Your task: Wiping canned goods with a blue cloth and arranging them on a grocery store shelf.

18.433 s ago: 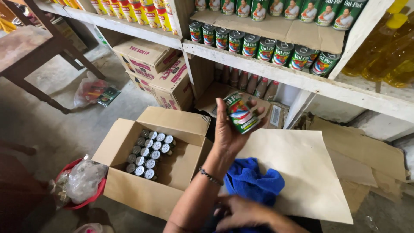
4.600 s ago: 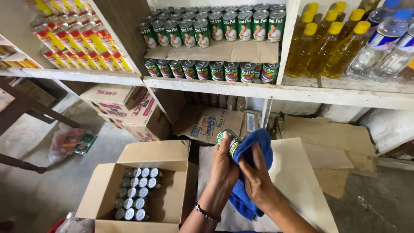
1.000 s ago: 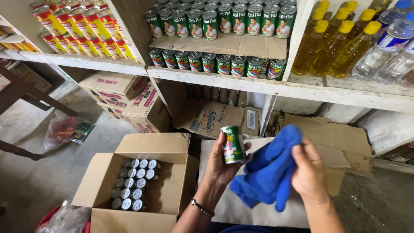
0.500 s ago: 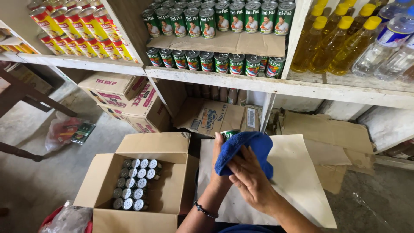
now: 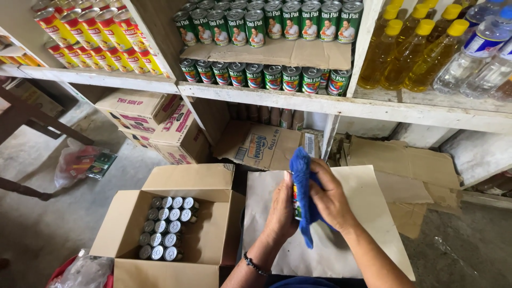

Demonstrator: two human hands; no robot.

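Observation:
My left hand (image 5: pixel 281 205) grips a green-labelled can (image 5: pixel 295 201), mostly hidden, only a strip of label showing. My right hand (image 5: pixel 332 196) presses a blue cloth (image 5: pixel 302 188) around the can's side and top. Both hands are held over a flat sheet of cardboard (image 5: pixel 373 213) in front of me. To the left, an open cardboard box (image 5: pixel 210 234) holds several upright cans with silver tops (image 5: pixel 166 228).
A white shelf (image 5: pixel 373 106) above carries rows of green cans (image 5: pixel 256 74), more cans stacked on cardboard, red-and-yellow cans (image 5: pixel 90 32) to the left, oil bottles (image 5: pixel 410 48) to the right. Closed cartons (image 5: pixel 154 120) sit under the shelf. A plastic bag (image 5: pixel 80 162) lies on the floor.
One second ago the can stood bare in my left hand with the cloth held off to the right. The cloth has since come over the can and now wraps its side.

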